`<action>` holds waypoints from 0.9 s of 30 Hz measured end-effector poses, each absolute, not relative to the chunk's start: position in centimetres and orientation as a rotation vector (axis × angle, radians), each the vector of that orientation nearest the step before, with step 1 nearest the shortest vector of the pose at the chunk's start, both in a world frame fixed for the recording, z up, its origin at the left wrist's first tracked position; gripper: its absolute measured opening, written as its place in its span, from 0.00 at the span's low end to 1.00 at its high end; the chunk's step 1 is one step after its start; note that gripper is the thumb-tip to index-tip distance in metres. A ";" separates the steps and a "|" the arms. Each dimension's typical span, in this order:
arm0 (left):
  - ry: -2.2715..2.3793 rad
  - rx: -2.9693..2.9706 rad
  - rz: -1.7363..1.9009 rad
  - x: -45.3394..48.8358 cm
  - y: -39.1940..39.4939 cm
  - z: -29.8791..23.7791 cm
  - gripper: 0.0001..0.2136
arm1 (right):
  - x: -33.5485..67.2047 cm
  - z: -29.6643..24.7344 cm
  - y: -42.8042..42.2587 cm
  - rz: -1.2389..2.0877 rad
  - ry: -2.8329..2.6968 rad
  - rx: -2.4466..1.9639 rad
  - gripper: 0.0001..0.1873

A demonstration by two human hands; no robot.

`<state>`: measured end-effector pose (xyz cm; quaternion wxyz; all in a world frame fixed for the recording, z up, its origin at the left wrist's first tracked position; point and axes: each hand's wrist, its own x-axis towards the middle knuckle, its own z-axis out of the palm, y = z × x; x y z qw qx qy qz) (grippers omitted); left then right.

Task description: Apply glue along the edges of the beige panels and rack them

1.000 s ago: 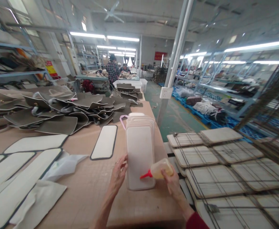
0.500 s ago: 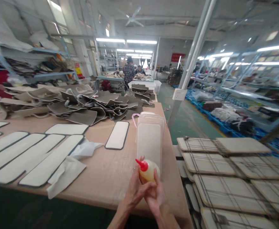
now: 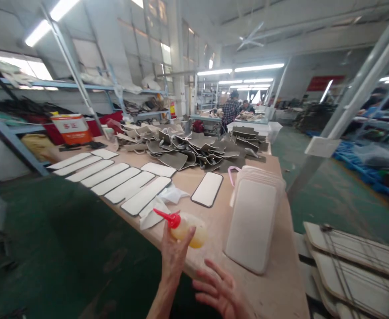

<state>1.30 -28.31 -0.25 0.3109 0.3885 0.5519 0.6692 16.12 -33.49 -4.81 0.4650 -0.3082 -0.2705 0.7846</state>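
My left hand (image 3: pixel 174 254) is closed around a squeeze bottle (image 3: pixel 186 228) of yellowish glue with a red nozzle that points up and to the left. The bottle hangs over the near edge of the brown table (image 3: pixel 281 292). Just below and to the right, my right hand (image 3: pixel 221 292) is empty with its fingers spread. A stack of white padded panels (image 3: pixel 252 219) lies on the table to the right of the bottle. One dark-edged white panel (image 3: pixel 208 189) lies flat beyond it.
A row of long white panels (image 3: pixel 114 181) runs along the table's left side, with crumpled white cloth (image 3: pixel 168 197) near them. Grey bag pieces (image 3: pixel 194 148) are heaped at the far end. Wire racks with boards (image 3: pixel 357 266) stand at right. Two people work at a distant table.
The bottle has passed from both hands into my left hand alone; my right hand let go and opened. My view has swung left, showing more green floor and shelving.
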 end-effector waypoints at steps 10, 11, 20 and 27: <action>1.936 1.762 1.419 -6.3 -30.0 -3.6 0.40 | 6.5 0.8 -27.2 1.039 -1.512 -0.961 0.18; 1.995 1.771 1.437 -7.3 -30.1 -4.2 0.39 | 4.8 0.7 -26.8 1.034 -1.537 -0.988 0.17; 2.254 1.618 1.619 -20.0 -30.6 -8.0 0.21 | -8.9 -1.9 -24.2 1.270 -1.850 -0.765 0.19; 2.402 1.110 1.807 -27.3 -33.0 -8.7 0.18 | -18.4 -2.0 -24.7 1.215 -2.054 -0.506 0.14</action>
